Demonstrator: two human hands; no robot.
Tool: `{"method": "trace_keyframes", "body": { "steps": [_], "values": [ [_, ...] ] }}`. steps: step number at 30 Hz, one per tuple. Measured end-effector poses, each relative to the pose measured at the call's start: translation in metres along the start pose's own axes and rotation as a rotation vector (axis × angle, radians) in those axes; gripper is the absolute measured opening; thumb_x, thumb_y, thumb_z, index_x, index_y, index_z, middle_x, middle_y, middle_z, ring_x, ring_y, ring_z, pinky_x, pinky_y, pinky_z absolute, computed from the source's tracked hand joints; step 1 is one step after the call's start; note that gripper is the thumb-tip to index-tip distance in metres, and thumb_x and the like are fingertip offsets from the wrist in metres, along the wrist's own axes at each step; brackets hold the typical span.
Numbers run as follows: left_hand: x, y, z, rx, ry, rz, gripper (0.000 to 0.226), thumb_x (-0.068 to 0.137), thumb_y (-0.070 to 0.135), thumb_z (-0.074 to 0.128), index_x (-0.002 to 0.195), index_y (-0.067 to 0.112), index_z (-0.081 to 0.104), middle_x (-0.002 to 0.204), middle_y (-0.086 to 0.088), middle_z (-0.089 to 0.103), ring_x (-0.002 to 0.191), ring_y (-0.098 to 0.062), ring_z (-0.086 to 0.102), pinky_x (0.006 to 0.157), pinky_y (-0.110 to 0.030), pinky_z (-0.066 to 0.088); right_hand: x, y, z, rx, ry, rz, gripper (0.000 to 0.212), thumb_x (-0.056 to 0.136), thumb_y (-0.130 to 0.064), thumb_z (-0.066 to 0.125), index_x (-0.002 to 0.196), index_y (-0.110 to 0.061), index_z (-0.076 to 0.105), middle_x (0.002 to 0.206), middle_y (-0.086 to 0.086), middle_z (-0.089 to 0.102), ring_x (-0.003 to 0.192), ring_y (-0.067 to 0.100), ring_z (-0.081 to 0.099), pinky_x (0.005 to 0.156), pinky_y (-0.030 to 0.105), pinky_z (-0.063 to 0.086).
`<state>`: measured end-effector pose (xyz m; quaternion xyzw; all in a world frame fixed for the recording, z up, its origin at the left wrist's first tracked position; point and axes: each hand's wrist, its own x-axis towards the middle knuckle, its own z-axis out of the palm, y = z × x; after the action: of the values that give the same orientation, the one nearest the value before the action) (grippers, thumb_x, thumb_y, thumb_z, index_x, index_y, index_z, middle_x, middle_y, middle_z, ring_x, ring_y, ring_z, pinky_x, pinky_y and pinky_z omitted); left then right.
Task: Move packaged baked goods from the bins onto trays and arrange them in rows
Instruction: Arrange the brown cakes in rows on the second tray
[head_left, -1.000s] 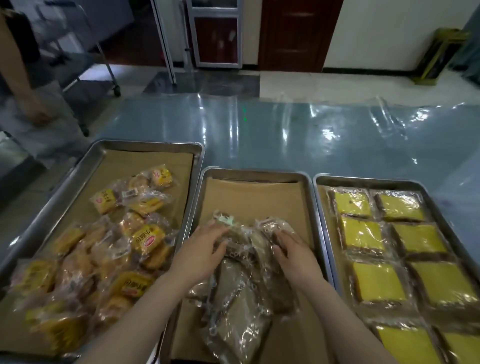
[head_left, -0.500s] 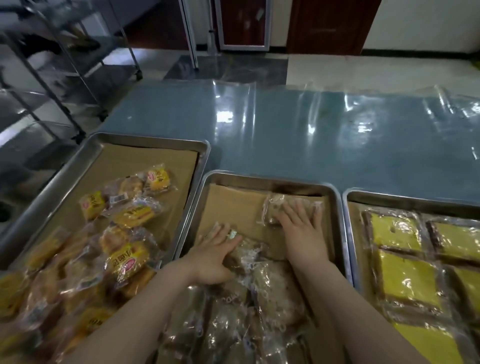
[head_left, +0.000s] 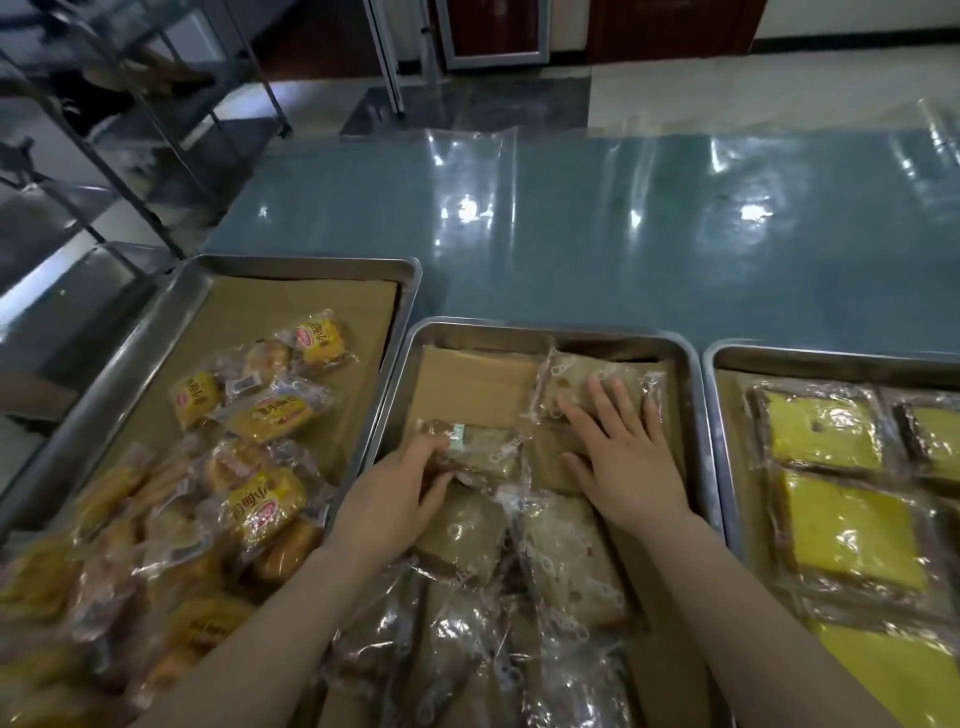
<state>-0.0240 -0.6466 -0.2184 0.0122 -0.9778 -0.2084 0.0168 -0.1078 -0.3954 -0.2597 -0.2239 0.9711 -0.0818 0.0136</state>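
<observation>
Our right hand (head_left: 631, 457) lies flat, open, on a clear-wrapped brown cake (head_left: 582, 384); left hand (head_left: 395, 499) grips another pack (head_left: 483, 452).

Metal, paper and shiny film in front of you.

Your middle tray (head_left: 696, 415) is brushed, dull-gleaming metal lined with matt brown paper (head_left: 478, 384). The brown cake packs (head_left: 566, 556) under your hands wear crinkled, glossy clear plastic, as do the yellow bread packs (head_left: 260, 499) and yellow cake slices (head_left: 852, 535). The table (head_left: 571, 234) carries smooth, reflective clear sheeting.
</observation>
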Motion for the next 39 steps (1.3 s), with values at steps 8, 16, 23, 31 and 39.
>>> {"method": "trace_keyframes", "body": {
  "steps": [8,16,23,31,39],
  "values": [
    [0.044,0.013,-0.020,-0.052,0.186,-0.058,0.016,0.093,0.033,0.052,0.103,0.021,0.049,0.091,0.005,0.058,0.074,-0.017,0.057,0.060,-0.034,0.045,-0.003,-0.004,-0.008,0.073,0.328,0.155,0.028,0.074,0.003,0.063,0.098,-0.010,0.067,0.114,0.014,0.062,0.118,0.035,0.051,0.106,0.049,0.033],
    [0.087,0.014,-0.032,0.264,0.403,0.120,0.025,0.087,0.008,0.057,0.112,0.008,0.059,0.110,-0.013,0.058,0.101,-0.029,0.053,0.084,-0.036,0.042,-0.002,-0.006,-0.008,0.119,0.335,0.185,0.027,0.071,0.004,0.065,0.095,-0.007,0.066,0.112,0.013,0.062,0.117,0.034,0.053,0.105,0.051,0.037],
    [0.066,0.017,0.035,0.366,-0.188,-0.018,0.069,0.092,0.060,0.025,0.147,0.038,-0.011,0.156,-0.011,-0.016,0.141,-0.032,-0.020,0.114,-0.047,-0.010,0.000,-0.010,-0.006,0.163,0.227,0.085,0.035,0.086,-0.024,0.058,0.121,-0.021,0.061,0.138,0.011,0.049,0.139,0.039,0.026,0.114,0.059,0.014],
    [0.080,0.001,0.038,0.388,-0.331,0.143,0.071,0.073,0.078,0.000,0.133,0.054,-0.028,0.149,0.000,-0.035,0.134,-0.027,-0.037,0.110,-0.046,-0.021,0.005,-0.005,0.005,0.052,0.030,0.078,0.062,0.090,-0.056,0.032,0.148,-0.038,0.018,0.160,0.009,0.002,0.143,0.037,-0.016,0.112,0.057,-0.013],
    [0.079,0.012,0.031,0.424,-0.365,0.183,0.071,0.085,0.070,0.015,0.141,0.046,-0.022,0.151,-0.002,-0.032,0.136,-0.027,-0.033,0.113,-0.047,-0.016,0.010,-0.002,0.008,0.049,-0.064,0.124,0.071,0.085,-0.071,0.017,0.147,-0.044,-0.006,0.156,0.008,-0.023,0.138,0.034,-0.032,0.108,0.053,-0.023]
  ]
}}
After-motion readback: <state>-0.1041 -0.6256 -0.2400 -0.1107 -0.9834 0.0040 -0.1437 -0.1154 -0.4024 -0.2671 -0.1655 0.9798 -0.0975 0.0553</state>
